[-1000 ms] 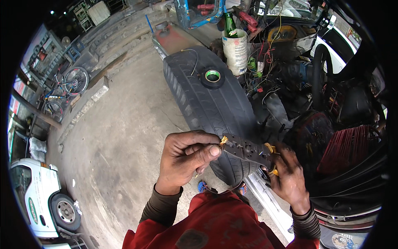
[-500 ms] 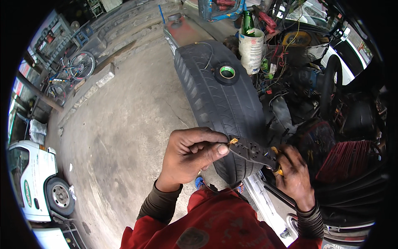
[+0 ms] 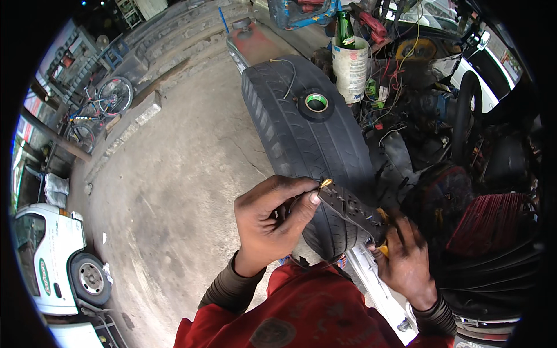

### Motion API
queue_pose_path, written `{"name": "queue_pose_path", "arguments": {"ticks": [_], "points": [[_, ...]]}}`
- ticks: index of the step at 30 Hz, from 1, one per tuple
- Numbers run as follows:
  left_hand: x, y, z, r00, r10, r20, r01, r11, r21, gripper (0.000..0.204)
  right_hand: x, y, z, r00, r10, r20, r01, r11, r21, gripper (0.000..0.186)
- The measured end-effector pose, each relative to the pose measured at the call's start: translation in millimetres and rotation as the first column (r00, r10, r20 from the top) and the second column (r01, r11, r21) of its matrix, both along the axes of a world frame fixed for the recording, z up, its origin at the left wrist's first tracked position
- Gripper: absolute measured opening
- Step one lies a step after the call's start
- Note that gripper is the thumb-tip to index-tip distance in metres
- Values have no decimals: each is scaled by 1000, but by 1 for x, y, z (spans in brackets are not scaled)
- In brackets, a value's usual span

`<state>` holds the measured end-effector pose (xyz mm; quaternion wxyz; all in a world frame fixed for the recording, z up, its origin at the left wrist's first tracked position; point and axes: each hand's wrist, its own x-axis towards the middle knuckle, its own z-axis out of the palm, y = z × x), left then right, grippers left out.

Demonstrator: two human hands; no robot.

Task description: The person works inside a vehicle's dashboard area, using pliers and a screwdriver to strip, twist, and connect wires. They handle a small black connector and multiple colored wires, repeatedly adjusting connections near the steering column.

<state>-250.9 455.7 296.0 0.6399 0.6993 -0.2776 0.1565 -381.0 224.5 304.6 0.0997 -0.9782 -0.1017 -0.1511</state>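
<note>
My left hand (image 3: 267,217) pinches a small brass-coloured wire terminal (image 3: 326,182) between thumb and forefinger. Its end meets the tip of dark flat crimping pliers (image 3: 348,207). Around the pliers' yellow handles, my right hand (image 3: 406,261) is closed; how far the jaws are apart cannot be made out. Both hands are above a tyre (image 3: 313,151) standing on its tread. On top of the tyre rest a roll of black tape (image 3: 316,116) with a green core and a short wire (image 3: 294,75) with a yellowish end.
A white tub (image 3: 350,72) holding a green bottle (image 3: 345,32) stands beyond the tyre. Tangled wires and vehicle parts fill the right side, by a red-corded seat (image 3: 481,226). A white truck (image 3: 61,255) stands at left, a bicycle (image 3: 98,107) farther back.
The pliers' tip and the terminal have risen slightly, and the pliers have tilted more steeply. My right hand has dropped a little; both grips remain.
</note>
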Motion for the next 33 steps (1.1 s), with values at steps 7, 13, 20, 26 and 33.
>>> {"name": "queue_pose_path", "arguments": {"ticks": [7,13,20,26,33], "points": [[3,-3,-5,999,-11,-45,11,1000,-12,16,-1,5,-7,993,-13,-121,32,986,163,44],[0,2,-5,965,-175,-195,156,982,-105,15,12,-1,-5,993,-77,87,88,987,-134,44],[1,-2,-11,986,-169,-7,169,985,-20,15,11,6,-9,997,-71,-2,71,996,-57,49],[-4,-1,-12,988,-143,-58,143,990,-9,15,4,7,-6,995,-38,-89,47,993,105,46],[-7,1,-8,989,-145,-12,146,988,51,12,11,-3,-24,996,90,-15,-80,942,326,38]]}}
